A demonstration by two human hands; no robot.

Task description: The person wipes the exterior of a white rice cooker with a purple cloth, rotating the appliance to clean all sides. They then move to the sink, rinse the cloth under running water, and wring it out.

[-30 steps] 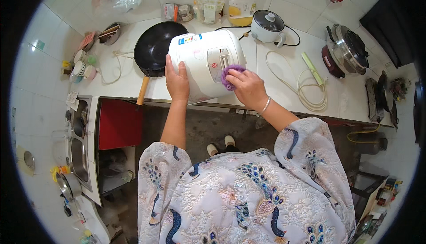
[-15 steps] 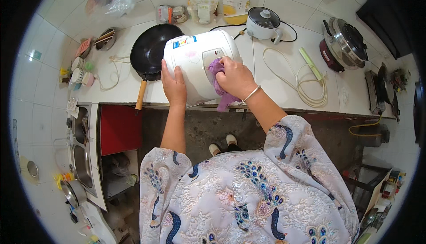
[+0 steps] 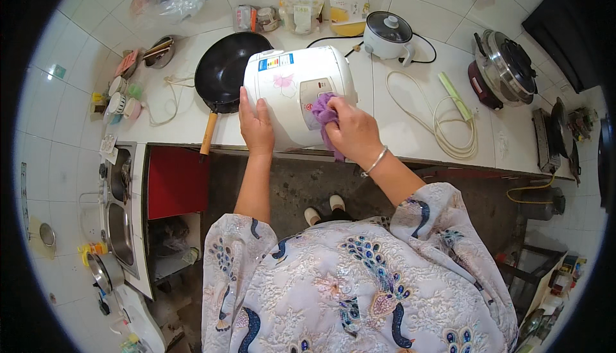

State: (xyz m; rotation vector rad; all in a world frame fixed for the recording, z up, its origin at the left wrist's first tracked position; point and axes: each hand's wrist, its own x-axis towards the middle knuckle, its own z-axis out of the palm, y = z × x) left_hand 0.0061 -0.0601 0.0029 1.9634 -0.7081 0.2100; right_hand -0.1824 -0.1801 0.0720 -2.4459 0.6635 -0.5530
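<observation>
A white rice cooker (image 3: 277,106) with a pink flower and a blue label stands at the counter's front edge, its control panel facing me. My left hand (image 3: 257,128) lies against the cooker's left side, fingers stretched and thumb apart. Bunched in my right hand (image 3: 354,131) is a purple cloth (image 3: 325,112), pressed on the lower right part of the panel. A loose end of the cloth hangs below my fingers. The panel's upper part shows above the cloth.
Left of the cooker sits a black wok (image 3: 228,64) with a wooden handle. Behind it are a small white electric pot (image 3: 388,45) and food bags (image 3: 301,16). A coiled cream cable (image 3: 443,131) lies to the right, before a steel-lidded cooker (image 3: 504,70). A sink (image 3: 119,231) is at left.
My right hand with the cloth has slid a little down and to the right on the panel, and more of the panel shows. The whole view has shifted slightly.
</observation>
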